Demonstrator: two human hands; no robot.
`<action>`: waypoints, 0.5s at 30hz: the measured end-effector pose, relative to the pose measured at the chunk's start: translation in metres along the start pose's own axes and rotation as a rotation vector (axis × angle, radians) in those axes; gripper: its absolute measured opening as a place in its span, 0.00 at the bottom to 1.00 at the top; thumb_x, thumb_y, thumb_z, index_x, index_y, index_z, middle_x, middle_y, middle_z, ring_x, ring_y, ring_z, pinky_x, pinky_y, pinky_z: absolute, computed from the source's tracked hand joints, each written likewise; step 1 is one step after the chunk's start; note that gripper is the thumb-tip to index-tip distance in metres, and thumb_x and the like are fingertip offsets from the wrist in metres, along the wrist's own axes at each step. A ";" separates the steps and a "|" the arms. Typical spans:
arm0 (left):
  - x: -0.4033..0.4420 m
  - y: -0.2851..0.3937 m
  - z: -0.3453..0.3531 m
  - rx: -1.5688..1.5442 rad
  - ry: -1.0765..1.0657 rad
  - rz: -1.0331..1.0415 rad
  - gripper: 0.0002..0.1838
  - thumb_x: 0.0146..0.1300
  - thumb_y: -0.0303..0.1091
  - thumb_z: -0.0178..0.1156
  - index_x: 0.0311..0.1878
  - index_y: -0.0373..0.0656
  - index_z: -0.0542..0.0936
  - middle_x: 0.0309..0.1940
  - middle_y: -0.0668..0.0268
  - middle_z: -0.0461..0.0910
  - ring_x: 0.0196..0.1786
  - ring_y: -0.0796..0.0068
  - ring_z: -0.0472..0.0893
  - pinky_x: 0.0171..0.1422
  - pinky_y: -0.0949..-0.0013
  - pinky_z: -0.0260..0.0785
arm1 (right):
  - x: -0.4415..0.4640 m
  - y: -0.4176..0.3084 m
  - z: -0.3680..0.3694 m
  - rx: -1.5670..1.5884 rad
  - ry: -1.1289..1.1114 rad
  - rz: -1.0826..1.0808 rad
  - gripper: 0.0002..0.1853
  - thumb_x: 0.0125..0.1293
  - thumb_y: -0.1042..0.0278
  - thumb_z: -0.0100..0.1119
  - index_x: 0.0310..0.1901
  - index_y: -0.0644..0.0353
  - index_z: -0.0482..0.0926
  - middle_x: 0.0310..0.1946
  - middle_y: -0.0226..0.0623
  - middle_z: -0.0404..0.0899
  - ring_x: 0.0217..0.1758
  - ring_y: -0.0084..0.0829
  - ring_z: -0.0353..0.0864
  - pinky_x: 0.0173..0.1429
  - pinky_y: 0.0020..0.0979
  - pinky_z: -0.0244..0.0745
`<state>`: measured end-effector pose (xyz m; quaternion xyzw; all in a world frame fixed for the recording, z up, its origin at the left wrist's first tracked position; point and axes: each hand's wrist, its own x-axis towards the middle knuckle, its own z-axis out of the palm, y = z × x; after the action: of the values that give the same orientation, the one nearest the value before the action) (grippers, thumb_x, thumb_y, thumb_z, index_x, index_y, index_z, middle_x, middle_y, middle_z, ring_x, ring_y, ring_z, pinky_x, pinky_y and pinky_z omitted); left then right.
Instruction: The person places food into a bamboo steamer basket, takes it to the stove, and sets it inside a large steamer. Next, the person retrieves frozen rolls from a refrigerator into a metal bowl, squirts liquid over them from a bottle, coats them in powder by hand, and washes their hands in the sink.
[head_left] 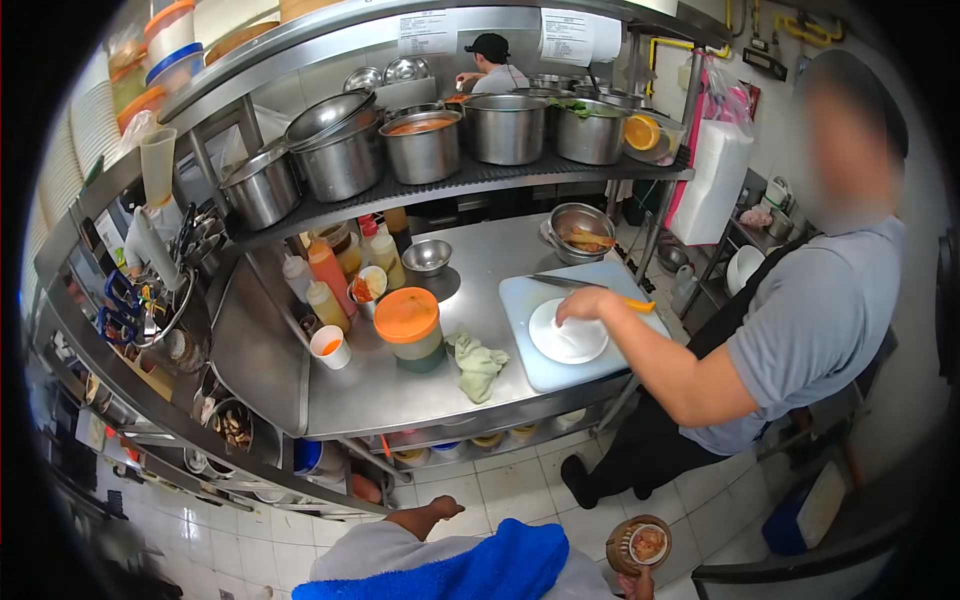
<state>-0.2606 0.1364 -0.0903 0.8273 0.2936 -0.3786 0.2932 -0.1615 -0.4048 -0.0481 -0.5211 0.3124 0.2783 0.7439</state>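
Brown bowl (618, 543) of food (648, 543) gripped at near side by right hand (636, 583); left hand (444, 507) loosely curled, contents unclear.

A round brown container (622, 563) is resting in the right hand's grip (636, 584) toward the lower right of the frame, its open top facing up and a pale-rimmed cup (634, 541) of pinkish-orange food (649, 543) sitting inside.

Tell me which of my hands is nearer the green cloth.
Left. The left hand is short of the table, on the cloth's near side; the right hand is farther back and to the right, holding a brown bowl.
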 end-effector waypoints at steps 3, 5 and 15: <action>0.006 0.014 0.005 -0.087 -0.002 0.024 0.28 0.54 0.57 0.49 0.25 0.37 0.79 0.24 0.56 0.79 0.24 0.59 0.78 0.30 0.59 0.73 | 0.003 -0.003 -0.005 0.093 0.007 -0.040 0.25 0.61 0.63 0.47 0.56 0.71 0.63 0.49 0.50 0.72 0.51 0.43 0.74 0.57 0.40 0.70; 0.007 0.031 0.007 -0.233 0.050 0.078 0.26 0.56 0.56 0.48 0.29 0.37 0.78 0.23 0.58 0.78 0.19 0.62 0.77 0.22 0.62 0.72 | 0.006 -0.006 -0.009 0.149 0.004 -0.065 0.24 0.62 0.63 0.46 0.56 0.71 0.62 0.49 0.50 0.72 0.52 0.43 0.73 0.57 0.40 0.69; -0.022 0.051 0.042 -0.417 0.105 0.059 0.25 0.56 0.55 0.50 0.38 0.40 0.78 0.25 0.60 0.80 0.19 0.65 0.76 0.22 0.64 0.71 | 0.029 -0.041 -0.042 0.408 -0.063 -0.199 0.24 0.63 0.63 0.45 0.58 0.70 0.61 0.51 0.49 0.71 0.54 0.44 0.71 0.61 0.42 0.65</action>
<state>-0.2552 0.0672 -0.0816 0.7756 0.3564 -0.2572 0.4532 -0.1195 -0.4543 -0.0563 -0.3794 0.2858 0.1507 0.8670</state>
